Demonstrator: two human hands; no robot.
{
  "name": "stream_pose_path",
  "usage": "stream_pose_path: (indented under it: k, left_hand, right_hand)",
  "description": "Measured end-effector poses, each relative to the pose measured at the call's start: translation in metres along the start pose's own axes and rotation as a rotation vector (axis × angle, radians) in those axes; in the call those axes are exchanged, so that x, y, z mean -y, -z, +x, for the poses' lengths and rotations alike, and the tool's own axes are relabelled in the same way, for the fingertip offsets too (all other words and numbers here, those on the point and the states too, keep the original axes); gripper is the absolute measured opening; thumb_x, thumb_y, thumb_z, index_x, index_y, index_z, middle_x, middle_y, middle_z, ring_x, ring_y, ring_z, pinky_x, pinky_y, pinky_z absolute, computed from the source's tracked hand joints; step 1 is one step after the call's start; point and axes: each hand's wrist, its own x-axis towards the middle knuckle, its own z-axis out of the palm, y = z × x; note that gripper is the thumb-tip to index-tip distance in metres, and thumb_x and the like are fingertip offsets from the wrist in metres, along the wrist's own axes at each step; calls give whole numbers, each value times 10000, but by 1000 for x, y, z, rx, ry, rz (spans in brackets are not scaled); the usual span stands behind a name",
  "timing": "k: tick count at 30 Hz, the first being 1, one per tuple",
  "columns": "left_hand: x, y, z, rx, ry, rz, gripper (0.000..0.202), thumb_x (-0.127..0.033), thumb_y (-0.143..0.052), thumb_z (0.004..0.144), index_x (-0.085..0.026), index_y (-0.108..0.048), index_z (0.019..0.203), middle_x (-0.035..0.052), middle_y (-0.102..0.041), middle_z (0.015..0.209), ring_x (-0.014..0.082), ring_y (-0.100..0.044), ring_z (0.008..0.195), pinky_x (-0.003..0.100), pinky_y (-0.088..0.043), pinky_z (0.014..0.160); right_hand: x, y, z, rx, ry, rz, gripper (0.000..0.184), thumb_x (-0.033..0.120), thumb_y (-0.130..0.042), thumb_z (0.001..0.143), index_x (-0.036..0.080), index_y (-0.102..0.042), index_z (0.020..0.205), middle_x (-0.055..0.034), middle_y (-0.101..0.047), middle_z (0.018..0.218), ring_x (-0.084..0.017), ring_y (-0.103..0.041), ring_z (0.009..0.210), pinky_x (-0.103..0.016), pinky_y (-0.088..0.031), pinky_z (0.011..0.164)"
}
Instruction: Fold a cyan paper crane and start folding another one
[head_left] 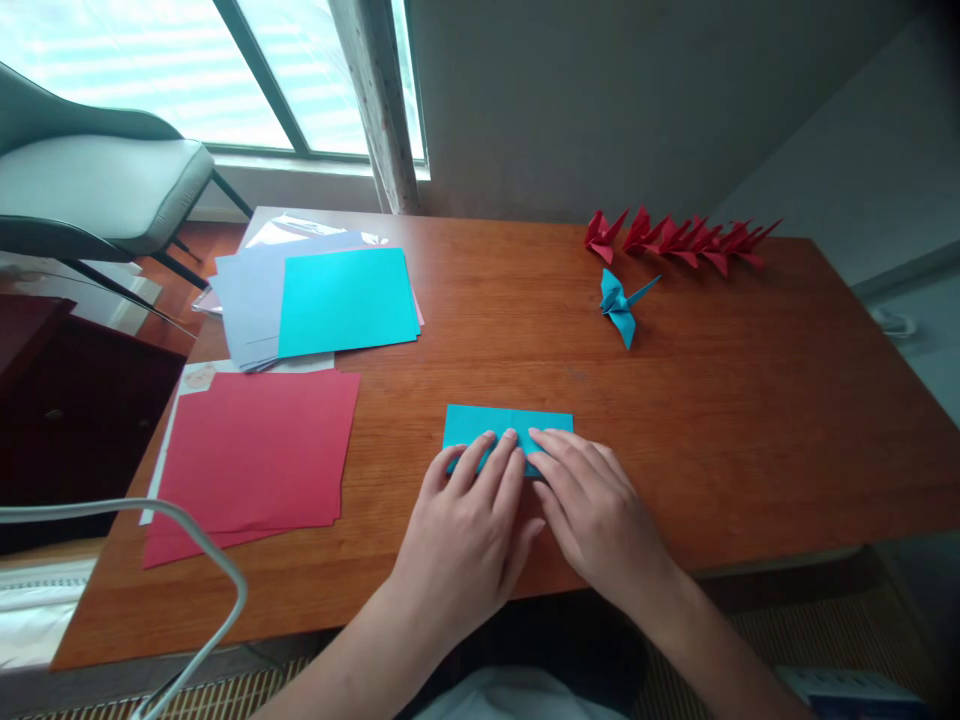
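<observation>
A folded blue sheet of paper (pixel 510 418) lies flat on the wooden table, its long side running left to right. My left hand (pixel 476 510) rests on its left half, fingers stretched forward and pressing down. On the right half lie the extended fingers of my right hand (pixel 592 500). The two hands nearly meet at the middle and hide most of the sheet's near edge. Beyond them stands a blue origami crane (pixel 619 305), with a row of several red origami cranes (pixel 694 240) behind it.
Red paper sheets (pixel 259 450) are stacked at the left of the table (pixel 480 360). Farther back, blue sheets (pixel 345 300) lie on pale lilac sheets (pixel 247 300). A white cable (pixel 232 575) loops over the front left. A chair (pixel 97 180) stands by the window.
</observation>
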Motion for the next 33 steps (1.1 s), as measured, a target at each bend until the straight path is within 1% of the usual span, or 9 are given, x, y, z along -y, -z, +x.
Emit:
stream_pose_path:
  k: [2, 8, 12, 15, 20, 26, 30, 33]
  left_hand:
    - [6, 6, 2, 26, -22, -31, 440, -352, -445, 1014, -152, -595, 1375, 51, -557, 1516, 286, -516, 1361, 447, -379, 1070]
    - [23, 18, 6, 122, -94, -68, 403, -251, -440, 1008, -173, -595, 1372, 53, -547, 1524, 285, -513, 1358, 454, -412, 1061]
    - [36, 21, 11, 172, -137, -90, 392, -183, -414, 1014, -198, -600, 1359, 20, -576, 1500, 257, -524, 1340, 433, -426, 1043]
    - [42, 19, 13, 172, -160, -79, 389, -150, -424, 1010, -209, -600, 1352, 10, -592, 1484, 245, -531, 1328, 426, -424, 1038]
    - [40, 15, 13, 132, -180, -38, 379, -128, -465, 990, -193, -611, 1333, 26, -616, 1458, 252, -559, 1296, 426, -437, 1003]
    - [34, 13, 13, 103, -179, 22, 373, -93, -524, 944, -178, -645, 1287, 57, -646, 1418, 261, -589, 1278, 431, -463, 982]
    - [35, 12, 14, 101, -168, 19, 365, -102, -528, 949, -187, -643, 1284, 31, -639, 1429, 259, -587, 1281, 436, -465, 978]
    - [32, 11, 14, 81, -143, 14, 338, -98, -520, 947, -187, -654, 1245, 13, -649, 1417, 258, -594, 1271, 437, -466, 962]
  right_hand:
    - [0, 1, -1, 18, 24, -43, 306, 157, -528, 987, 127, -650, 1266, -149, -646, 1386, -308, -582, 1288, -486, -498, 1043]
    - [0, 7, 1, 69, 111, -175, 355, 159, -512, 993, 140, -642, 1322, -158, -644, 1390, -318, -595, 1263, -500, -501, 1044]
    - [1, 9, 4, 98, 157, -233, 367, 144, -507, 991, 145, -637, 1333, -172, -647, 1376, -323, -598, 1253, -503, -494, 1050]
    - [-1, 8, 5, 84, 196, -274, 354, 149, -508, 994, 147, -641, 1322, -177, -658, 1351, -318, -610, 1228, -505, -490, 1052]
    - [-4, 6, 6, 47, 211, -275, 302, 162, -522, 996, 150, -672, 1257, -158, -671, 1332, -309, -607, 1229, -491, -490, 1049]
    - [-2, 3, 8, 71, 244, -210, 326, 139, -508, 991, 66, -651, 1274, -168, -655, 1365, -294, -580, 1280, -442, -497, 1049]
    - [-2, 1, 6, 64, 250, -218, 320, 147, -489, 1006, 84, -655, 1272, -169, -664, 1349, -294, -584, 1285, -451, -493, 1052]
    - [-3, 1, 3, 60, 265, -231, 325, 144, -487, 1009, 91, -650, 1285, -175, -658, 1358, -301, -573, 1308, -465, -484, 1065]
